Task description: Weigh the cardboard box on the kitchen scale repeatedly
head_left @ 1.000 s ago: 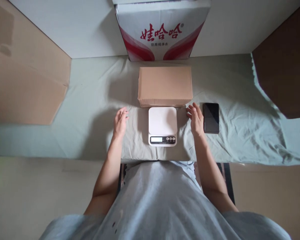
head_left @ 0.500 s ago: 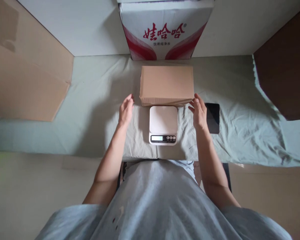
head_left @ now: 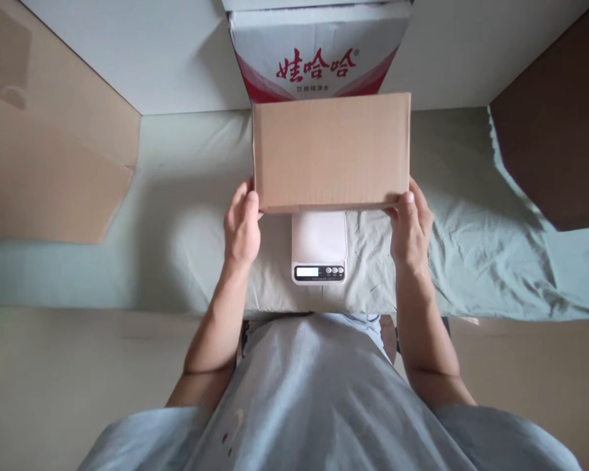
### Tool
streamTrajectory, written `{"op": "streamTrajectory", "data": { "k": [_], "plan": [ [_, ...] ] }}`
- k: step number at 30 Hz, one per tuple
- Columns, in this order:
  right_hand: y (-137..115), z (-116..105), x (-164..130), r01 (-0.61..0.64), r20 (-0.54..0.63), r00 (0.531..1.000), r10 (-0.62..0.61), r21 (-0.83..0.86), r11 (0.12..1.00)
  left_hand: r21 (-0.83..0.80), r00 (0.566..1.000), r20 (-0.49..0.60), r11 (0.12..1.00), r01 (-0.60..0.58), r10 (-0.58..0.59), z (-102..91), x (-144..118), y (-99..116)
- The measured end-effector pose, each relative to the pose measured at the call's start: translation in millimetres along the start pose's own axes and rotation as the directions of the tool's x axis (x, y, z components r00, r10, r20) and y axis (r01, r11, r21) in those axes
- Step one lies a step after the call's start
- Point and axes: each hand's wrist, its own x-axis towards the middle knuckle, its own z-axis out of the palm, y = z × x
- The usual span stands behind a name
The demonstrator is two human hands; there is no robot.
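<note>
A plain brown cardboard box (head_left: 331, 152) is held up above the table, level, between both hands. My left hand (head_left: 242, 227) grips its near left corner and my right hand (head_left: 411, 226) grips its near right corner. Below the box's near edge sits a white kitchen scale (head_left: 319, 252) with a small display and buttons facing me; its far part is hidden by the box. The scale's platform is bare.
A white and red printed carton (head_left: 319, 55) stands against the back wall behind the box. Pale green cloth (head_left: 177, 222) covers the table. Brown cardboard sheets (head_left: 44, 157) lean at the left and a dark board (head_left: 559, 144) at the right.
Both hands reached forward to the brown box's sides, took hold and lifted it off the cloth toward me. The black phone at the right is now hidden behind my right hand.
</note>
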Motion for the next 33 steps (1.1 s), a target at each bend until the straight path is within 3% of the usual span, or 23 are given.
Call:
{"op": "streamTrajectory", "data": {
  "k": [4,9,24,29,33],
  "plan": [
    [-4,-14,-38,-0.084,-0.016,0.996,0.084,-0.024,0.996,0.005,0.995,0.013,0.995,0.098,-0.098,-12.2,-44,17],
    [6,-24,-70,-0.186,-0.014,0.982,0.186,-0.013,0.982,0.069,0.986,0.074,0.987,0.145,-0.150,-15.6,-73,3],
    [7,-19,-97,-0.324,0.008,0.946,0.324,0.002,0.946,0.117,0.973,0.086,0.972,0.202,-0.213,-25.7,-86,-11],
    [11,-25,-94,-0.318,0.011,0.948,0.318,0.011,0.948,0.129,0.981,0.073,0.978,0.167,-0.177,-25.7,-86,-18],
    [13,-30,-87,-0.301,-0.063,0.950,0.305,0.064,0.952,0.160,0.991,0.023,0.979,0.124,-0.130,-29.5,-82,-25]
  ]
}}
